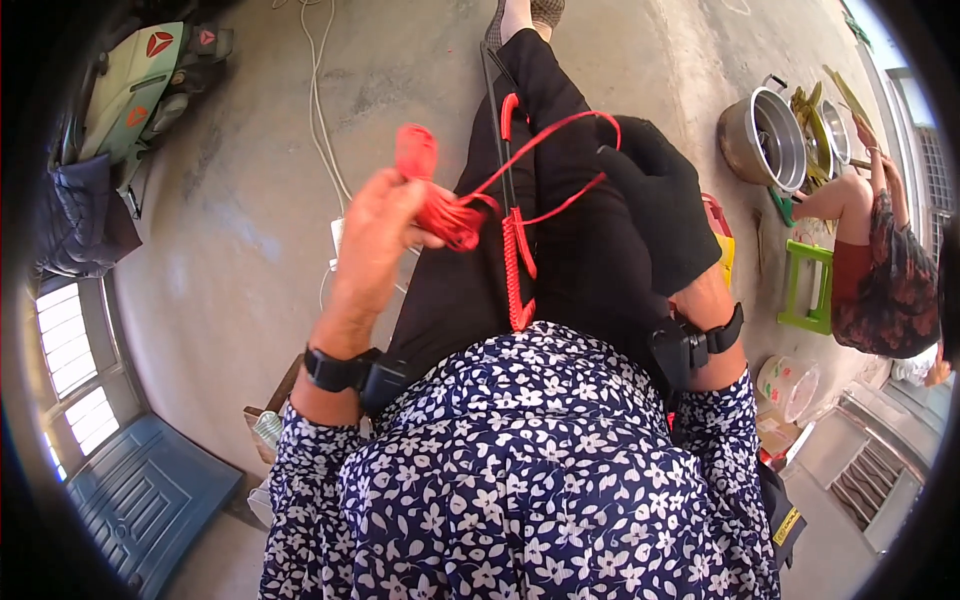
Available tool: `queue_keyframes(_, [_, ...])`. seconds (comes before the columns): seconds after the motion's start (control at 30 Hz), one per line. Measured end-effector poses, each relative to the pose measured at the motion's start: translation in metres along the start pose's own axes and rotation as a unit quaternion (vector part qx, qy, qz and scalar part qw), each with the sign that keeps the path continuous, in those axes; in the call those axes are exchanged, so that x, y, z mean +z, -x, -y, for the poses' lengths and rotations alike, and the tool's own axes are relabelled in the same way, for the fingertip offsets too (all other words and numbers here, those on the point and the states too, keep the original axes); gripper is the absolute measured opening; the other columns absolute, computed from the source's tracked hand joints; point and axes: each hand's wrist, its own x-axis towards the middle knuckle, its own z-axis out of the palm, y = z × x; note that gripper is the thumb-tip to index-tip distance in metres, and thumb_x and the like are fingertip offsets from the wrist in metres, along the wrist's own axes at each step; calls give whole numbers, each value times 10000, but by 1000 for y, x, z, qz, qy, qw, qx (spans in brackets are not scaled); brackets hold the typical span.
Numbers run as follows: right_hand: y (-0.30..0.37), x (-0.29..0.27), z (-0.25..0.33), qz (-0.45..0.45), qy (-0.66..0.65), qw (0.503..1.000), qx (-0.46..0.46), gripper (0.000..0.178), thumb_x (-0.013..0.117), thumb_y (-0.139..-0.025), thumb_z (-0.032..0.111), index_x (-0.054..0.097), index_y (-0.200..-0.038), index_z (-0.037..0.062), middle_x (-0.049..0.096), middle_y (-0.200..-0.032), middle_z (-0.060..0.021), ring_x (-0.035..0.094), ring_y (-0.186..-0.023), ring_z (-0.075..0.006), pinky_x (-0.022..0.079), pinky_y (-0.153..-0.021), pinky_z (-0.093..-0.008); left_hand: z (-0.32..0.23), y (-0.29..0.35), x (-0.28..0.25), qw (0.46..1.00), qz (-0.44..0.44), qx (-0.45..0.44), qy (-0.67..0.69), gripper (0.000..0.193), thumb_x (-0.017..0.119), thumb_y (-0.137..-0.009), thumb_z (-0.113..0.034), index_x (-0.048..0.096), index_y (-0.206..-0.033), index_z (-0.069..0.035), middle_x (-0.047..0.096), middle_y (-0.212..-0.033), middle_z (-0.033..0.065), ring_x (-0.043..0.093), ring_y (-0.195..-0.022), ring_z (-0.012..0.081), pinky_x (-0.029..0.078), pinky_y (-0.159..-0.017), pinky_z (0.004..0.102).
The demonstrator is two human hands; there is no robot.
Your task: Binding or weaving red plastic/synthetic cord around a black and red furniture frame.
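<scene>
1. Red cord (520,150) runs between both hands above the person's lap in black trousers (570,250).
2. Left hand (385,225), bare, is closed around a wound bundle of the cord.
3. Right hand (655,200), in a black glove, pinches a loop of cord.
4. Knotted red braid (517,265) hangs down between them.
5. Round metal pot (765,140) stands on the concrete floor (250,200) to the right.

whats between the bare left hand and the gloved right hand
In the head view, taut red cord runs from the left hand to the black-gloved right hand, over the black-trousered lap.
</scene>
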Motion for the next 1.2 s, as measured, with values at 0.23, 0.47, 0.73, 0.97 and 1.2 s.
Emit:
queue_keyframes(0.23, [20,27,-32,40,228,925,-301,176,541,-876,66,615,-1032,30,623,-1003,-149,633,-896,-289,517,-771,-366,-6,13,-32,994,-60,49,-78,388,582,-974,-225,521,-1280,7,661,-1085,107,671,-856,159,552,-707,262])
queue_keyframes(0.47, [25,31,-18,5,228,968,-106,278,643,-842,155,617,-1092,35,626,-1141,-187,595,-1059,-356,502,-881,-426,-9,18,-24,993,-39,76,-76,273,570,-959,-68,557,-1223,1,652,-1028,69,614,-842,95,499,-665,218])
queue_keyframes(0.73, [33,5,14,-94,222,956,-167,299,641,-849,114,609,-1137,41,634,-1147,-153,613,-1069,-322,505,-886,-402,-4,20,-22,991,-36,100,-86,228,589,-947,-66,575,-1167,-13,657,-1013,60,601,-834,77,482,-659,206])
queue_keyframes(0.97, [35,42,-16,179,-171,961,121,285,564,-970,252,608,-1140,28,643,-963,-85,597,-901,-150,499,-791,-304,-5,26,-19,989,-30,107,-97,221,595,-948,-84,573,-1157,-16,654,-1016,57,615,-846,91,500,-681,227])
queue_keyframes(1.2, [34,50,-53,247,-193,941,130,272,510,-971,270,620,-1047,34,658,-855,-105,635,-760,-180,511,-686,-330,-9,34,-11,961,-11,176,-213,210,670,-819,24,617,-1021,11,633,-1046,95,632,-897,177,525,-792,301])
